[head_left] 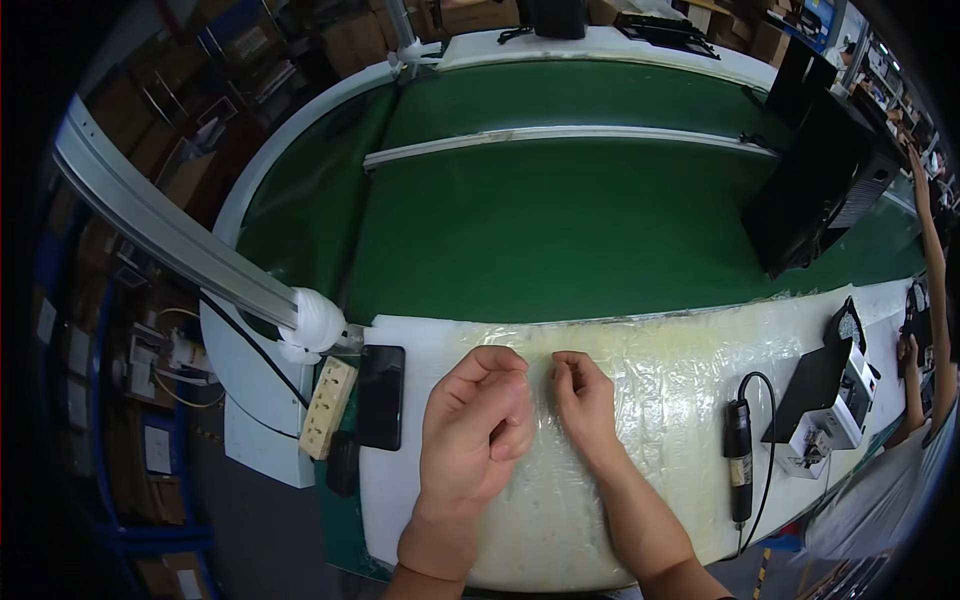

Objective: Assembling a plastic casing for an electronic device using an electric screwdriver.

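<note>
While the hands stand apart above the film-covered pad (pixel 665 400), the left hand (pixel 480 420) is curled closed and the right hand (pixel 585 395) loosely bent; whether either holds anything cannot be told. Pad: beneath both, near edge of green surface (pixel 550 230). Phone (pixel 381 397): black, pad's left end. Screwdriver (pixel 739 440): black, corded, pad's right; pale label, illegible. Case (pixel 820 190): black, far right; pale label, too small to read.

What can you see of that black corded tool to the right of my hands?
The black tool is a slim cylinder, plastic-looking, with a pale label and a narrow tip pointing toward you. It lies on the film-covered tabletop, ungripped; its black cord leaves the far end and loops back along its right.
</note>
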Motion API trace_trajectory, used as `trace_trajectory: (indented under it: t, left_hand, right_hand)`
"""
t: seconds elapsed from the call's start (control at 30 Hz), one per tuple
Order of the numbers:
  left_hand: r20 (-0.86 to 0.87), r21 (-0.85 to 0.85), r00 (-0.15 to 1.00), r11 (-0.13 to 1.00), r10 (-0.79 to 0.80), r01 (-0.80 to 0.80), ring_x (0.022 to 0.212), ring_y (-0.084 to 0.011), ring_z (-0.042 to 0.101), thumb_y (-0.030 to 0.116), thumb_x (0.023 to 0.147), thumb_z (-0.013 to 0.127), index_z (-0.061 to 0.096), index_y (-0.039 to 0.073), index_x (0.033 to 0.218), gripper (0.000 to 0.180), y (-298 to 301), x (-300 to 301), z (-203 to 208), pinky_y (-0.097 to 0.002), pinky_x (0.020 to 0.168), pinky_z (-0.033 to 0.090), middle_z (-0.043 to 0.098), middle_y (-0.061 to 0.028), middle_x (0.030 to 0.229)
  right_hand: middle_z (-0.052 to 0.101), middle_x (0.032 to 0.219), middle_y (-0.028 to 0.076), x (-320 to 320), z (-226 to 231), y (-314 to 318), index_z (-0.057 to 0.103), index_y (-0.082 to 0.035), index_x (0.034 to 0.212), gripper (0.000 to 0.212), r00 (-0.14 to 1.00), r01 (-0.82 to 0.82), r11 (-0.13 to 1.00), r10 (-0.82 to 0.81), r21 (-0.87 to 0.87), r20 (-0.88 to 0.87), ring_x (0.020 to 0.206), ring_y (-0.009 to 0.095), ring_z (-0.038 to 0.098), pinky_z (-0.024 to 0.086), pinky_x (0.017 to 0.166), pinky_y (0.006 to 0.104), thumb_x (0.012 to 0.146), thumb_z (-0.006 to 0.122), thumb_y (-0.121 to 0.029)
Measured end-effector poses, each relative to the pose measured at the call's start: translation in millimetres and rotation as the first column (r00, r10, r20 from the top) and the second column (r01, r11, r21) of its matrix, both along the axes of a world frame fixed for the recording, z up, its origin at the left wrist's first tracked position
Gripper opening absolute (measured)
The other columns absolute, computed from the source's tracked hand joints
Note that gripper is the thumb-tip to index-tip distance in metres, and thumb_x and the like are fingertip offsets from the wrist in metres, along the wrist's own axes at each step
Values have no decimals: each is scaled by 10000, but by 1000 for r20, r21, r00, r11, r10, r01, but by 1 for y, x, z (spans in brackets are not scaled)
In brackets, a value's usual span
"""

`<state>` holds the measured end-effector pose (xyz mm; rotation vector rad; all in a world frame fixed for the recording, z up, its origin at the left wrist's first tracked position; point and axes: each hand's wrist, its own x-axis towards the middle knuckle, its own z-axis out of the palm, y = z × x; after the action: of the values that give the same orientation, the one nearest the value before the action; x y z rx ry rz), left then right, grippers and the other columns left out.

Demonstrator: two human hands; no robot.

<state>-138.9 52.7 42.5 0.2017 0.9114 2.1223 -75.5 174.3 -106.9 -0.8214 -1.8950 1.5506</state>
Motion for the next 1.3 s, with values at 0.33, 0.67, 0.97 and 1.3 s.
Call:
trace_trajectory:
  t: [0.33,0.67,0.97,1.3]
  left_hand:
    - [34,-109,999,994,12,-8,399,-66,306,49,944,534,597,33,985,77,5,4,1,-239,394,235,470,-8,637]
    - [-5,-179,998,982,-70,68,394,-54,319,45,935,563,626,8,965,79,15,6,-5,-227,395,242,445,20,579]
    - [-34,-167,994,981,-102,95,477,-6,370,40,940,602,639,-33,997,99,26,21,-10,-175,438,272,558,-8,665]
    - [-116,-245,993,969,-35,5,481,-10,368,12,913,612,629,-22,954,56,30,24,-8,-177,403,255,523,13,649]
  right_hand:
    - [626,687,86,-1,0,0,657,18,1058,181,1000,2,1000,-2,5,18,571,107,538,453,546,271,938,579,-94]
    - [656,934,65,30,88,0,631,27,1116,178,925,-207,924,78,-321,-372,695,75,585,489,599,214,975,558,-54]
    - [628,1039,116,44,104,4,642,65,1094,180,875,-254,947,137,-198,-465,838,128,648,563,694,226,926,576,56]
    - [659,986,136,44,110,6,669,75,1056,168,903,-204,972,141,-116,-406,823,152,663,566,720,242,901,604,64]
